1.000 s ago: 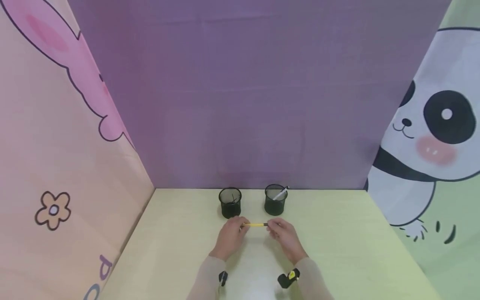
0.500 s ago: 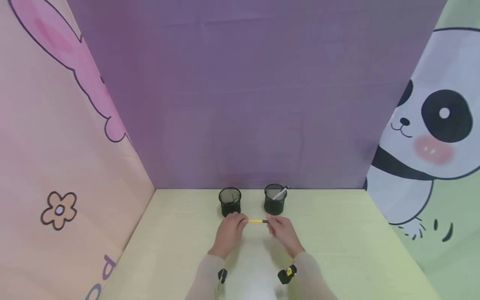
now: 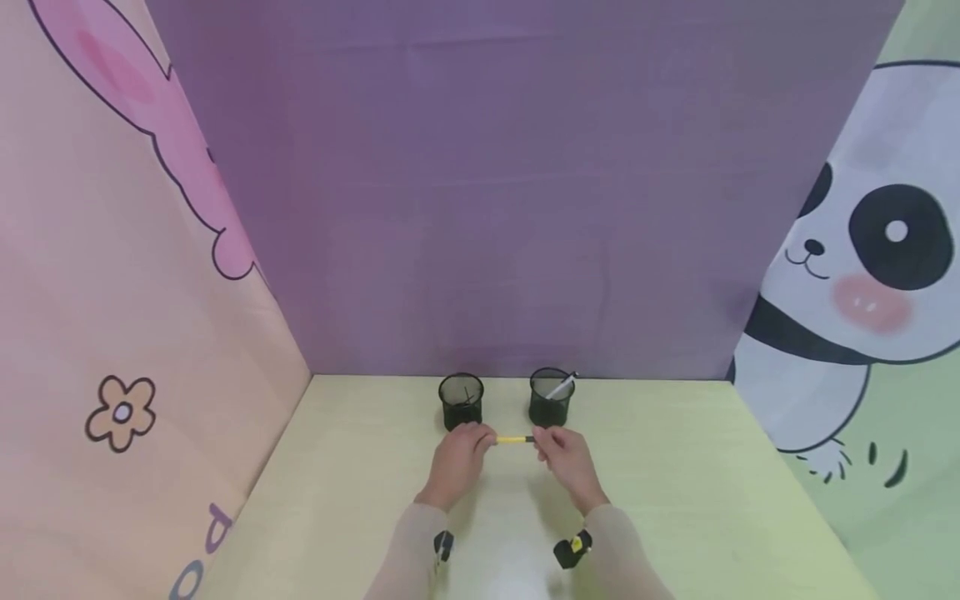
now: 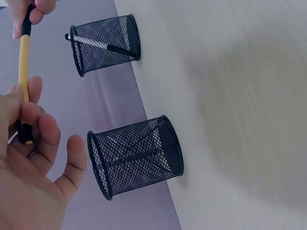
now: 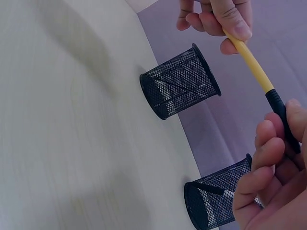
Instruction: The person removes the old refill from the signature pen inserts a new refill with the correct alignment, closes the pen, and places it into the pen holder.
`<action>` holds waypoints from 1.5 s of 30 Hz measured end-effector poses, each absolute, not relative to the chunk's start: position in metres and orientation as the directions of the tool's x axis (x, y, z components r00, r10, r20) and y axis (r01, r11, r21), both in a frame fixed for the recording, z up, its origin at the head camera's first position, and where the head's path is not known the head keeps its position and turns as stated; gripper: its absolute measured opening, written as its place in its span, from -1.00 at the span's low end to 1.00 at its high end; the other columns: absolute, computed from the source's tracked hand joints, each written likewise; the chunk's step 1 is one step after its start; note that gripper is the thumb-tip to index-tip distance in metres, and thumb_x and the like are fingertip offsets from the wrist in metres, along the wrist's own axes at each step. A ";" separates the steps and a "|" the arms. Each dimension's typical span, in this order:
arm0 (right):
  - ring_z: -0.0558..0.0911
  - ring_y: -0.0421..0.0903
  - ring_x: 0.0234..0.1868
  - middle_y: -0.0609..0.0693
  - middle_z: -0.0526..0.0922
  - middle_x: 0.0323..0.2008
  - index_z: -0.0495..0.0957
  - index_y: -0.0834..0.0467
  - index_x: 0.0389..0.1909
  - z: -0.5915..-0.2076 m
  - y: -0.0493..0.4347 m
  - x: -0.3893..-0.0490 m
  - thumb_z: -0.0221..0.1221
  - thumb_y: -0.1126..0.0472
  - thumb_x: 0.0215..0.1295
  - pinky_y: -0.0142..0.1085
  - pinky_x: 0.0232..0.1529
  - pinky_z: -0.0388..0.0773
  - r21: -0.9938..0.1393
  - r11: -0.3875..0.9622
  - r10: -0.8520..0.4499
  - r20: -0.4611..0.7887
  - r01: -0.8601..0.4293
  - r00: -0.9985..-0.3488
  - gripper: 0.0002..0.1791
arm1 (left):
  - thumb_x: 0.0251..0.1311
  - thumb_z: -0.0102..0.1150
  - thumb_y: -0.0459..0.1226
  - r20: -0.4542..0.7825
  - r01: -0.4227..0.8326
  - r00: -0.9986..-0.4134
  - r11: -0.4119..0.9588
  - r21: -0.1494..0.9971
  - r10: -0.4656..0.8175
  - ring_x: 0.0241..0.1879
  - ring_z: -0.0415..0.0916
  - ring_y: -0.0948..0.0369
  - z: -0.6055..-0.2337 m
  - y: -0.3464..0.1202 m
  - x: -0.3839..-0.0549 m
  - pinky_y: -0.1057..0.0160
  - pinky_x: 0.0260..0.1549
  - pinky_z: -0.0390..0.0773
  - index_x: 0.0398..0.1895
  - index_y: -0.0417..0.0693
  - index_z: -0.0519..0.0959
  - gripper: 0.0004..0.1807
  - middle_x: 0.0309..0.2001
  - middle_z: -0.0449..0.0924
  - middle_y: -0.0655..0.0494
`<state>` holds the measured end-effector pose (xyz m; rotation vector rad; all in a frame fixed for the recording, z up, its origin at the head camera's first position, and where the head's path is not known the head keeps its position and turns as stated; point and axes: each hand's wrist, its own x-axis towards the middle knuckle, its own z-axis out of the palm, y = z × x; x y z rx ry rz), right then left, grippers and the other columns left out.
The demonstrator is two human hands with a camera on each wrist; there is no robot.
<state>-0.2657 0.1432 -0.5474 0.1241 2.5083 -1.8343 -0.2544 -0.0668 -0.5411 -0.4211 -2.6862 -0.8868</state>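
Observation:
A yellow pen (image 3: 512,439) with black ends is held level above the table between both hands. My left hand (image 3: 456,465) pinches its yellow end, and the black tip there shows beyond the fingers in the left wrist view. My right hand (image 3: 572,468) grips the black section at the other end, thumb against curled fingers in the right wrist view. Just behind the left hand stands a black mesh pen cup (image 4: 136,158) with thin dark lines crossing inside. A second mesh pen cup (image 3: 550,410), behind the right hand, holds a white-and-black pen (image 4: 98,44) leaning on its rim.
The pale wooden table (image 3: 360,483) runs back to a purple cloth wall (image 3: 517,208). A pink printed panel (image 3: 90,317) stands on the left and a panda-printed panel (image 3: 885,333) on the right.
Both hands have moved slightly forward, towards the cups, with the pen still between them. The cups stay in place; the head view shifts a little.

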 end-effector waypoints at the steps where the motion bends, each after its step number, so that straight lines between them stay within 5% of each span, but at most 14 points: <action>1: 0.43 -0.10 -0.48 -0.05 0.57 -0.51 0.62 0.27 -0.27 -0.547 0.143 -0.265 0.18 -0.05 0.48 -0.33 -0.47 0.36 -0.948 0.310 0.055 -0.065 0.079 -0.996 -0.59 | 0.44 0.14 -0.12 0.353 0.364 -0.916 0.765 0.531 0.191 -0.27 0.55 0.28 -0.541 -0.067 -0.255 0.23 -0.22 0.57 -0.21 0.08 0.71 -0.82 -0.29 0.69 0.25; 8: 0.45 -0.08 -0.47 -0.03 0.61 -0.46 0.64 0.12 -0.36 -0.546 0.143 -0.264 0.22 -0.03 0.44 -0.32 -0.51 0.37 -0.943 0.329 0.092 -0.028 0.057 -0.995 -0.70 | 0.46 0.11 -0.17 0.308 0.370 -0.925 0.713 0.595 0.223 -0.26 0.62 0.25 -0.540 -0.069 -0.258 0.14 -0.14 0.60 -0.27 0.06 0.70 -0.81 -0.26 0.75 0.20; 17: 0.56 -0.08 -0.33 -0.02 0.69 -0.41 0.68 0.09 -0.33 -0.549 0.144 -0.263 0.24 0.07 0.43 -0.27 -0.29 0.50 -0.943 0.330 0.091 0.064 -0.031 -0.994 -0.80 | 0.52 0.03 -0.17 0.221 0.335 -0.942 0.655 0.678 0.254 -0.41 0.39 0.29 -0.538 -0.073 -0.261 0.24 -0.26 0.46 -0.25 0.01 0.68 -0.75 -0.35 0.69 0.18; 26: 0.39 -0.11 -0.53 -0.06 0.47 -0.61 0.48 0.15 -0.52 -0.556 0.160 -0.266 -0.04 -0.22 0.57 -0.28 -0.40 0.37 -0.936 0.352 -0.023 0.017 -0.024 -1.000 -0.41 | 0.51 0.02 -0.13 0.238 0.365 -0.931 0.669 0.647 0.277 -0.39 0.43 0.30 -0.538 -0.075 -0.262 0.22 -0.24 0.50 -0.25 -0.02 0.69 -0.72 -0.32 0.73 0.14; 35: 0.26 -0.16 -0.57 -0.11 0.35 -0.63 0.37 0.10 -0.56 -0.555 0.167 -0.265 0.01 -0.22 0.54 -0.31 -0.46 0.26 -0.945 0.326 -0.062 -0.007 -0.013 -0.998 -0.44 | 0.53 -0.01 -0.10 0.192 0.353 -0.932 0.646 0.677 0.308 -0.38 0.43 0.30 -0.538 -0.075 -0.262 0.21 -0.21 0.50 -0.27 0.06 0.67 -0.71 -0.29 0.72 0.11; 45: 0.39 -0.10 -0.46 -0.06 0.50 -0.50 0.53 0.17 -0.39 -0.549 0.164 -0.260 0.10 0.13 0.54 -0.32 -0.41 0.35 -0.947 0.321 -0.023 0.001 -0.009 -1.000 -0.73 | 0.54 -0.03 -0.11 0.197 0.370 -0.926 0.662 0.652 0.323 -0.38 0.41 0.30 -0.535 -0.077 -0.259 0.21 -0.19 0.50 -0.28 0.05 0.66 -0.71 -0.31 0.70 0.19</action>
